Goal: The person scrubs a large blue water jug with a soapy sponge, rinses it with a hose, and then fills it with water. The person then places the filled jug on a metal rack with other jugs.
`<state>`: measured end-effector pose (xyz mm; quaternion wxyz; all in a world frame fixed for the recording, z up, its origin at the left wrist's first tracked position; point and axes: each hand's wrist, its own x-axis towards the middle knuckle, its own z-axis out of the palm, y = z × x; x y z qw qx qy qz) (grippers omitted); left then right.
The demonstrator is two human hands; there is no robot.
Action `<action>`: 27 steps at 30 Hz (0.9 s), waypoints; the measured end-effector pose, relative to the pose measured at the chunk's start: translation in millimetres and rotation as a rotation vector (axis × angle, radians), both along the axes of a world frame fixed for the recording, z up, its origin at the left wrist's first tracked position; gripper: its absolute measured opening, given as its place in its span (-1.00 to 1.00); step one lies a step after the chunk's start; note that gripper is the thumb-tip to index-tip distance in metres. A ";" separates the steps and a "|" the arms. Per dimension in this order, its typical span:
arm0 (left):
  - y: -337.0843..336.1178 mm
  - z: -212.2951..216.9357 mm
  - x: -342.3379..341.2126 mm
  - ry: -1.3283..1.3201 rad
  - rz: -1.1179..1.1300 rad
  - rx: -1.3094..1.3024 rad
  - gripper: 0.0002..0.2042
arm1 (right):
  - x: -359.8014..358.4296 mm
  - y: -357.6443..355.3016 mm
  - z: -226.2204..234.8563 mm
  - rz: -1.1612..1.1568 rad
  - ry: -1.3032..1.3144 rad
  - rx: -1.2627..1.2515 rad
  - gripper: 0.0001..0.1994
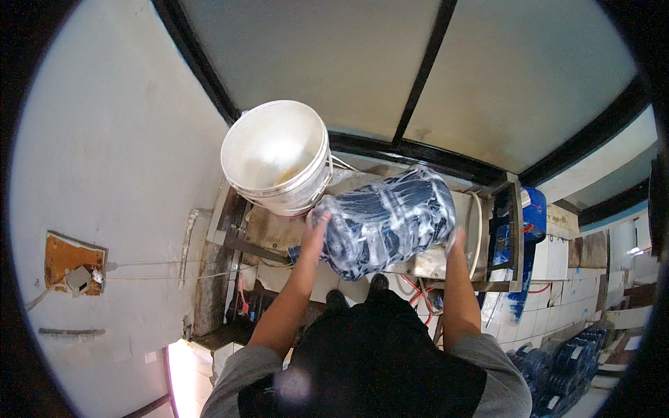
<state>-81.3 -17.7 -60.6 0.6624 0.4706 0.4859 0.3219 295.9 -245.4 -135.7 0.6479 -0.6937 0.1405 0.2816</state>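
A large dark-blue water jug (390, 219), streaked with white suds, lies on its side over a worn bench in front of me. My left hand (317, 235) is closed on its left end, the thumb and fingers partly against the foam. At the opposite end my right hand (456, 241) grips the jug's lower right side; most of its fingers are hidden behind it. Just beyond my left hand stands an upright white bucket (275, 157) with a yellowish stain inside and a wire handle at its side.
The bench has a metal frame (516, 244). A pale hose (477, 233) curves along its right part. A blue container (534, 212) stands past the right end. Several blue jugs (564, 362) are on the floor at lower right. Frosted panels (306, 63) rise behind; a wall (104, 153) bounds the left.
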 end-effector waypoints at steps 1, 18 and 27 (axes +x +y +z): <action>23.0 -18.0 -6.6 -0.080 0.006 -0.160 -0.22 | -20.6 6.1 15.3 0.101 0.162 0.059 -0.42; 28.6 49.9 106.2 -0.052 -0.202 0.137 -0.37 | 62.7 -83.9 -9.4 0.176 0.495 0.827 -0.52; 95.5 -47.4 259.2 0.058 -0.085 0.318 -0.49 | 84.5 -29.9 153.6 0.110 -0.124 0.711 -0.48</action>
